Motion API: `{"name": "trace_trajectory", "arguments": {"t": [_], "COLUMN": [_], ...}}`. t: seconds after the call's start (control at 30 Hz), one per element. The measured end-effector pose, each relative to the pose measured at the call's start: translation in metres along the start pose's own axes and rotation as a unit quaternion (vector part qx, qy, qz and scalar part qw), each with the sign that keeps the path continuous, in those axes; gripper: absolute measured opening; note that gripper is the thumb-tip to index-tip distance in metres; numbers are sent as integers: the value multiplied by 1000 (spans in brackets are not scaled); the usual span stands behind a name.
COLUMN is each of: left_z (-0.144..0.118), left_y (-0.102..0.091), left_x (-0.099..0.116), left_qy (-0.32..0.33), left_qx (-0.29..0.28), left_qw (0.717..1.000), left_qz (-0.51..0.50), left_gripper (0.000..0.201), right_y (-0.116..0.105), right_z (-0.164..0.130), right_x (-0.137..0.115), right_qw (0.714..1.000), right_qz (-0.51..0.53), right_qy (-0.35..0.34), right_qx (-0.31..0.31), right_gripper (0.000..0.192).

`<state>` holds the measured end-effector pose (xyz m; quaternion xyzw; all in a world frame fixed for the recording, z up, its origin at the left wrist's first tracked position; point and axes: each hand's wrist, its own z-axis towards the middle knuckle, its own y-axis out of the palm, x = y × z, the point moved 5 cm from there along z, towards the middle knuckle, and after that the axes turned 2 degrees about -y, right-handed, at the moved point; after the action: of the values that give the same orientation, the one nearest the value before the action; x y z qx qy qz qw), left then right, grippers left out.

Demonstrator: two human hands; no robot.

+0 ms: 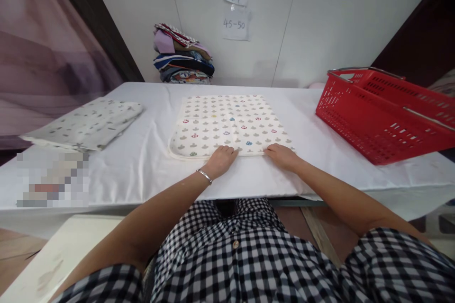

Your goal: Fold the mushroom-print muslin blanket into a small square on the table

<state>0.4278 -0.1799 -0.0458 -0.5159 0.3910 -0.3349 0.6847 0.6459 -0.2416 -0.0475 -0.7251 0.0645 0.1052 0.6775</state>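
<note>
— While both palms rest on its near edge, where does the patterned cloth [227, 123] lie?

— Flat at the middle of the white-covered table [142, 165], a cream square printed with small grey, red and blue motifs, its near hem just short of the table's front edge.

— And the hands?

— The left hand [221, 161], a thin bracelet [205, 176] at its wrist, lies palm down with fingers together on the hem. The right hand [282, 155] lies the same way just beside it, fingertips on the cloth's edge. Neither pinches or lifts the fabric; both are flat and pressed down, a short gap between them.

— What surrounds them?

— A folded grey-print cloth [85, 125] sits well apart at the table's left. A red plastic basket [384, 118] stands tilted at the right. A stack of folded fabrics [183, 54] leans against the back wall, under two paper notes [235, 9]. The person wears a black-and-white checked shirt [249, 260].
</note>
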Motion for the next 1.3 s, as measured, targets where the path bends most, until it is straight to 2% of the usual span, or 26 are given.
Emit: {"name": "trace_trajectory", "arguments": {"t": [0.13, 0.27, 0.4, 0.57, 0.7, 0.87, 1.07, 1.3], "left_z": [0, 0, -1, -1, -1, 0, -1, -2], "left_y": [3, 4, 5, 6, 4, 5, 7, 10], "left_x": [-6, -12, -17, -20, -16, -12, -10, -11], "left_qy": [-20, -39, -38, -28, -27, -38, -13, -29], "left_qx": [-8, -5, 3, -1, 15, 15, 53, 74], "left_qw": [999, 997, 995, 995, 997, 998, 998, 995], "left_qz": [-35, -66, -88, -100, -70, -40, -41, -62], "left_gripper": [31, 28, 30, 34, 35, 24, 23, 22], "right_y": [-5, -7, -6, -7, -5, -5, -7, -5], "right_z": [-3, -2, 2, 5, 6, 6, 6, 7], "right_x": [2, 0, 4, 6, 2, -1, -6, -6], "right_qw": [998, 999, 991, 984, 988, 990, 989, 988], "right_qz": [55, 17, 3, 14, -27, -58, -81, -115], "right_qy": [39, -36, -129, -174, -153, -127, -123, -98], "right_qx": [-10, -8, 23, 28, 23, 28, -1, -14], "right_gripper": [38, 33, 36, 31, 27, 27, 28, 30]}}
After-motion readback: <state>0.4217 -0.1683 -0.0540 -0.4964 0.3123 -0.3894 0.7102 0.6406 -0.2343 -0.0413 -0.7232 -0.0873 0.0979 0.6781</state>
